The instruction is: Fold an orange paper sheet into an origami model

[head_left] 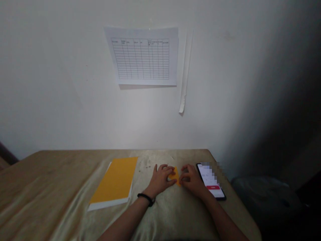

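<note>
A small folded piece of orange paper [176,175] lies on the table between my two hands. My left hand [160,180] has its fingers curled and pressed on the paper's left side; a black band sits on that wrist. My right hand [191,178] pinches the paper's right side with bent fingers. Most of the paper is hidden under the fingers.
A stack of paper with an orange top sheet [114,183] lies to the left of my hands. A phone [211,182] with a lit screen lies to the right, near the edge of the table [50,187]. A printed grid sheet [142,57] hangs on the wall.
</note>
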`<state>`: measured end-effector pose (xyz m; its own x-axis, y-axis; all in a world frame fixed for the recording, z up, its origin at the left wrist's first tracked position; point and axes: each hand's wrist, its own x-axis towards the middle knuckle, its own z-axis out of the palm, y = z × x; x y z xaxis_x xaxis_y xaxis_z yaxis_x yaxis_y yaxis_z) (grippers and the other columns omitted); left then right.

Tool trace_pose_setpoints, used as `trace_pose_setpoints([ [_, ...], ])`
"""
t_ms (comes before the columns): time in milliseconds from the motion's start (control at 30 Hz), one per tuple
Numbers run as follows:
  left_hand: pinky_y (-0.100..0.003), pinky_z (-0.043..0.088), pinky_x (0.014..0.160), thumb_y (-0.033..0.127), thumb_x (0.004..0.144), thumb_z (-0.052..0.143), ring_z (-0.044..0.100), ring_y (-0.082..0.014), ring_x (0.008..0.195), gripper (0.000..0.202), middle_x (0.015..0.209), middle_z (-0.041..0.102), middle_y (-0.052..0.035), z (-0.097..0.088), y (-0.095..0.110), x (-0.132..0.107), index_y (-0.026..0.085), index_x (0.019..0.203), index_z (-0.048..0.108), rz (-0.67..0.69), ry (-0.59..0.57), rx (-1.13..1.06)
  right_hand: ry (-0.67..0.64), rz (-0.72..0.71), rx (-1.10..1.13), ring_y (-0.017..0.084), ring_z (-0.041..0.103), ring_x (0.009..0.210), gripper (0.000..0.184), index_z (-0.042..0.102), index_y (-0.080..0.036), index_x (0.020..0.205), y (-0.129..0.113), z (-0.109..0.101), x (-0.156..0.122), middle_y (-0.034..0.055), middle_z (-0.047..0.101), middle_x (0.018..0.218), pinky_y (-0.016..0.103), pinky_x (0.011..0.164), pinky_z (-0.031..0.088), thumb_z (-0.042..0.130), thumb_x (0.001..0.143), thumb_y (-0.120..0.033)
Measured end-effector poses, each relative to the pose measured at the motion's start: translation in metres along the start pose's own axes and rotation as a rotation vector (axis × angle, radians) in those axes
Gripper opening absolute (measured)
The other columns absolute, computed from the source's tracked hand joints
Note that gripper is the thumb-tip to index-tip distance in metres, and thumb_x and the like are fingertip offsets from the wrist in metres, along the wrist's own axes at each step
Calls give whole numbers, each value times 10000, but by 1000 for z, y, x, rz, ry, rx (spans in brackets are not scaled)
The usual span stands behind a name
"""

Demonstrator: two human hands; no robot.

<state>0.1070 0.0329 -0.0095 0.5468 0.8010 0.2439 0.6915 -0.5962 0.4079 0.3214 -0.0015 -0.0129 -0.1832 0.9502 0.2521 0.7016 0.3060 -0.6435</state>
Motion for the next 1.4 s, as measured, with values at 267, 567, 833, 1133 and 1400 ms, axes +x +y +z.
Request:
trace_pose_setpoints([
  [267, -683, 74, 1152, 455, 846, 707, 414, -310, 1353, 319, 1366, 618, 9, 2, -1, 0, 342, 1139, 654, -1, -8, 17, -50, 39, 51, 218, 514, 1118, 91, 737, -230, 669, -1, -1, -1, 54, 596, 1128, 360, 1025, 387, 709, 686, -145],
  [567, -689, 79, 1152, 520, 786, 745, 402, -336, 1364, 431, 1389, 601, -12, 3, -3, -1, 328, 1160, 646, 16, -11, 12, 48, 7, -95, 223, 557, 1104, 161, 728, -231, 814, -2, 0, 3, 62, 644, 1105, 362, 1003, 422, 602, 774, -138],
  [833, -721, 57, 1138, 380, 827, 713, 389, -321, 1378, 387, 1469, 516, 1, 2, -4, 0, 378, 1201, 615, 25, -54, 28, -43, -73, -177, 203, 367, 1421, 564, 527, -228, 1395, 3, 9, 7, 56, 503, 1483, 451, 1193, 235, 425, 856, -98],
  [1133, -628, 124, 1174, 324, 816, 686, 444, -279, 1331, 408, 1350, 566, -71, 5, -5, -2, 261, 1186, 527, -38, 46, -33, -25, -61, -226, 228, 425, 1372, 443, 620, -211, 1262, 1, 6, 8, 86, 588, 1373, 460, 1181, 233, 518, 838, -127],
  [1400, -398, 399, 1033, 91, 821, 514, 571, -221, 1133, 265, 1137, 672, -56, -2, -6, 1, 234, 1005, 643, -3, 189, -113, 91, -42, -242, 279, 517, 1148, 145, 627, -202, 863, -11, 2, 6, 101, 604, 1121, 404, 1015, 409, 720, 771, -264],
])
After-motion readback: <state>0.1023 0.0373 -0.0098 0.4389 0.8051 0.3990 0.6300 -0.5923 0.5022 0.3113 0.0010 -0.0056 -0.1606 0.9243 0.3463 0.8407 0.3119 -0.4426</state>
